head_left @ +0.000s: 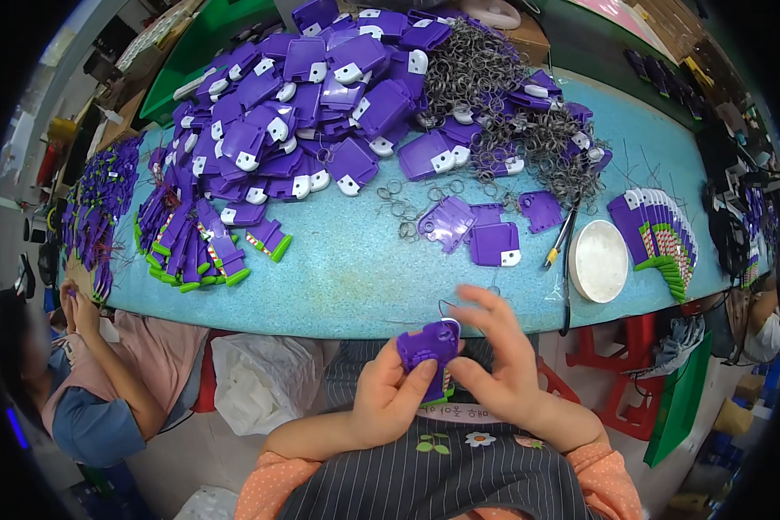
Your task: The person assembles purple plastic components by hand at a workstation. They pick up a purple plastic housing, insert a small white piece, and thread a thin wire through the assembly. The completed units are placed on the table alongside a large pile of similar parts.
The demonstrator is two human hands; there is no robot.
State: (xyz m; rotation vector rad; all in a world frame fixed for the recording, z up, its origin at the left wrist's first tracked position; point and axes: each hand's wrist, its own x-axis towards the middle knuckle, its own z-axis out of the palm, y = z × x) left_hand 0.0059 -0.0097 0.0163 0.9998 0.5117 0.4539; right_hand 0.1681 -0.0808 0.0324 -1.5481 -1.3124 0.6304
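Over my lap, close to the table's front edge, my left hand (388, 390) grips a small purple plastic housing (426, 348) between thumb and fingers. This piece has a white corner at its upper right, a striped strip along one side and a green end at the bottom. Thin dark wire curves out near its top. My right hand (498, 355) is beside the housing, thumb against or very near its right side, the other fingers stretched out and apart. Beyond my hands on the table lie loose purple shells (494, 244), one of them with a white corner.
A large heap of purple shells (308, 104) covers the back of the blue table (347, 277). Metal coils (472, 74) are piled beside it. A white bowl (601, 262) stands right of a pen-like tool (553, 253). Green-ended assemblies (659, 232) fan out at right. A co-worker (104, 373) sits at left.
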